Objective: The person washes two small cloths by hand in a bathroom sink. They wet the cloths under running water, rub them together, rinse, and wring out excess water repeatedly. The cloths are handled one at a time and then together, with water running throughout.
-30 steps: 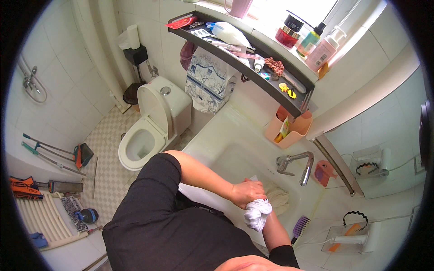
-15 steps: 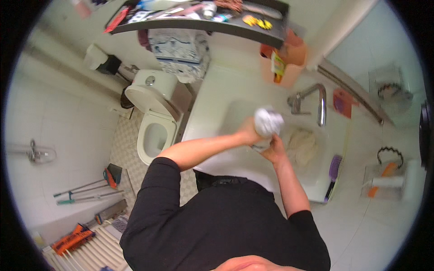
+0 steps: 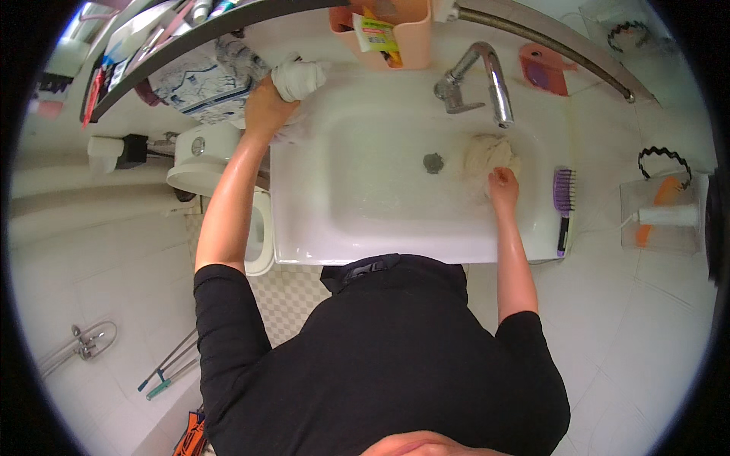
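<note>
My left hand (image 3: 268, 109) is at the back left corner of the sink, beside the blue-and-white patterned bag. Its fingers are closed round a bundled white cloth (image 3: 299, 78). On the right, my right hand (image 3: 502, 187) reaches into the white sink (image 3: 380, 194), its fingers curled on a wet cream cloth (image 3: 487, 152). That cloth lies crumpled on the basin floor, right of the drain (image 3: 433, 163). A chrome faucet (image 3: 479, 80) stands behind it.
A purple hairbrush (image 3: 563, 201) lies on the sink's right rim. Behind the sink stands a peach container (image 3: 407, 38) with a tube in it. A black-edged shelf (image 3: 175, 52) overhangs the patterned bag (image 3: 201, 83). The toilet (image 3: 261, 228) is at the left.
My hands have come apart. The left has carried the white cloth to the back left corner; the right has moved down to the cream cloth. My view has shifted over the sink.
</note>
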The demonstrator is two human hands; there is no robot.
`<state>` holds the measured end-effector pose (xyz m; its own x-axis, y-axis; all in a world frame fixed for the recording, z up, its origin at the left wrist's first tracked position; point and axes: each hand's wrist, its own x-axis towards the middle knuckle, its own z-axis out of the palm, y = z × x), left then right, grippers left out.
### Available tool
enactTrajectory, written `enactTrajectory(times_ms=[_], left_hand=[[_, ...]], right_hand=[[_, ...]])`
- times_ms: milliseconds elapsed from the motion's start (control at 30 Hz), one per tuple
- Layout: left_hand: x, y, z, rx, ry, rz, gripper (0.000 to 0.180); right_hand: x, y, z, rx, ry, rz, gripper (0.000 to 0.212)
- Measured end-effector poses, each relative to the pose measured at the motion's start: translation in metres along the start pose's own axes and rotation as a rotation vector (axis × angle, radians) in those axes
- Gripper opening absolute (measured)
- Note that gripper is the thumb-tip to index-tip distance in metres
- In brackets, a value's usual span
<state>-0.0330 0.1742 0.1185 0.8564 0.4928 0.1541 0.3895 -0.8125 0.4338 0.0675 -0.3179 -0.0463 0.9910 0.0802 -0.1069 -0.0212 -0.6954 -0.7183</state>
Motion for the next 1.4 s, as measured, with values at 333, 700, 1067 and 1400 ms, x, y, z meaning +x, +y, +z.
enactTrajectory(times_ms=[333, 700, 1067, 1400], left_hand=[[-0.013, -0.030, 0.062, 0.463, 0.055, 0.068, 0.071], [-0.112, 0.057, 0.084, -0.152, -0.024, 0.406, 0.051], [-0.138, 0.114, 0.156, -0.699, -0.422, 0.368, 0.078], [-0.106, 0.100, 0.107, -1.022, -0.470, 0.005, 0.024]], right_hand=[[-0.033, -0.061, 0.020, -0.577, 0.056, 0.050, 0.072], [-0.026, -0.030, -0.022, -0.184, 0.228, -0.277, 0.041], [-0.099, -0.188, -0.030, 0.939, -0.097, -0.343, 0.033], [-0.102, -0.216, -0.081, 1.330, 0.095, -0.451, 0.045]])
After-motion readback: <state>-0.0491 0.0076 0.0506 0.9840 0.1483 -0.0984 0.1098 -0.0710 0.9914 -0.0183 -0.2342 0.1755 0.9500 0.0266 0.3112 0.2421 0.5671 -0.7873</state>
